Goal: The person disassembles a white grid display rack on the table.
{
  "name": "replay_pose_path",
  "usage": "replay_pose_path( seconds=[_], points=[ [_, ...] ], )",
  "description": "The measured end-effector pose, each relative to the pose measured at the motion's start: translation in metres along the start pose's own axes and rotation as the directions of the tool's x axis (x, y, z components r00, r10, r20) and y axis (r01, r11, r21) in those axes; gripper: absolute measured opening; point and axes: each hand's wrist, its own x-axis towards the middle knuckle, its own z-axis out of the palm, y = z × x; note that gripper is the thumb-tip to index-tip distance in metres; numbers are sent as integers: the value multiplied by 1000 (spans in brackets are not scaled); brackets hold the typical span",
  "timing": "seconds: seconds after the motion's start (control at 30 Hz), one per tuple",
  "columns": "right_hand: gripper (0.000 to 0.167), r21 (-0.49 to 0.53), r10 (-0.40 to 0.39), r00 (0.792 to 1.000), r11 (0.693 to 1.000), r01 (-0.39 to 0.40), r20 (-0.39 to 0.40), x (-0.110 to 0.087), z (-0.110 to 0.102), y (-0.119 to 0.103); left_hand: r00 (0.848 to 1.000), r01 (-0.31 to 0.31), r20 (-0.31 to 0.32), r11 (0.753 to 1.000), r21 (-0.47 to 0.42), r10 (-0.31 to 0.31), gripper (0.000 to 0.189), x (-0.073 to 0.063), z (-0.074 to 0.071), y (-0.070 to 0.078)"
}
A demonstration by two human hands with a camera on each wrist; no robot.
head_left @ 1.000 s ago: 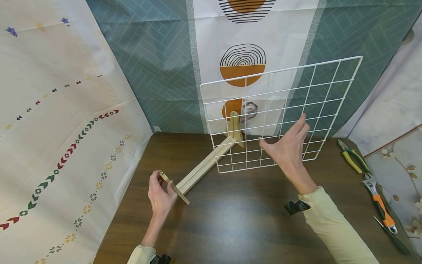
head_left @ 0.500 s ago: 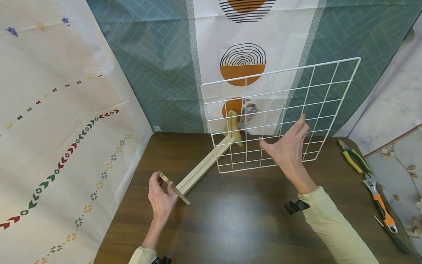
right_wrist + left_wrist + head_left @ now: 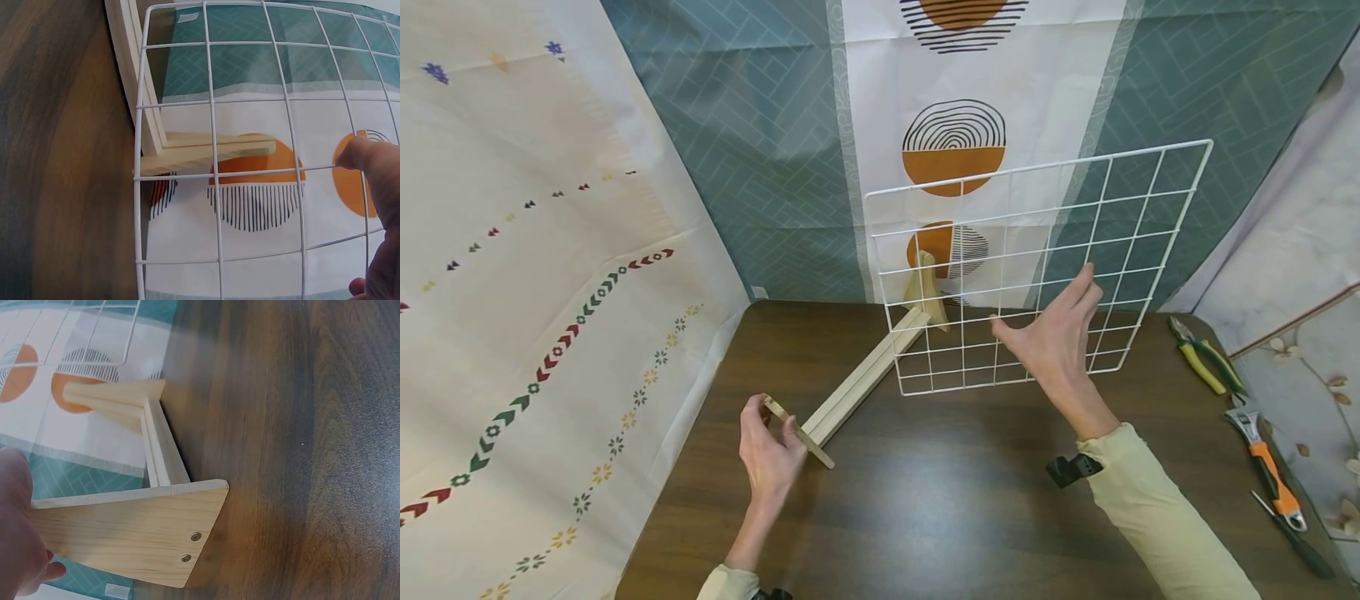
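Observation:
A pale wooden stand (image 3: 867,377) lies diagonally on the dark table, two upright end boards joined by a long rail. My left hand (image 3: 769,454) grips the near end board (image 3: 134,532), with the thumb on one face. Two screw heads (image 3: 196,536) show near that board's lower edge. My right hand (image 3: 1060,346) holds a white wire grid panel (image 3: 215,176) by its wires, thumb and fingers spread wide. The panel stands steeply tilted in front of the far end board (image 3: 927,292), which shows through the mesh. Some right-hand fingers are hidden in the right wrist view.
At the table's right edge lie green-and-yellow pliers (image 3: 1206,362), an orange-handled adjustable wrench (image 3: 1266,467) and a dark-handled screwdriver (image 3: 1296,542). Patterned cloth (image 3: 767,167) hangs behind the table, with more cloth along both sides.
The wire panel has tilted slightly, its upper right corner dropping and its upper left corner shifting right. The stand's far end has moved slightly left. Both hands keep their holds.

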Motion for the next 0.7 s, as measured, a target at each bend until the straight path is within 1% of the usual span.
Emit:
replay_pose_path(
  seconds=[0.2,0.57,0.7],
  points=[
    [136,-10,7,1000,1000,-7,3,-1,3,7,999,-40,-28,999,-2,40,54,-2,1,1],
    [137,2,42,999,999,-42,15,-3,6,15,999,-42,-26,999,7,42,54,-6,-1,2],
    [137,3,38,999,999,-38,12,-3,5,17,999,-48,-26,999,0,48,53,-7,-1,3]
  ],
)
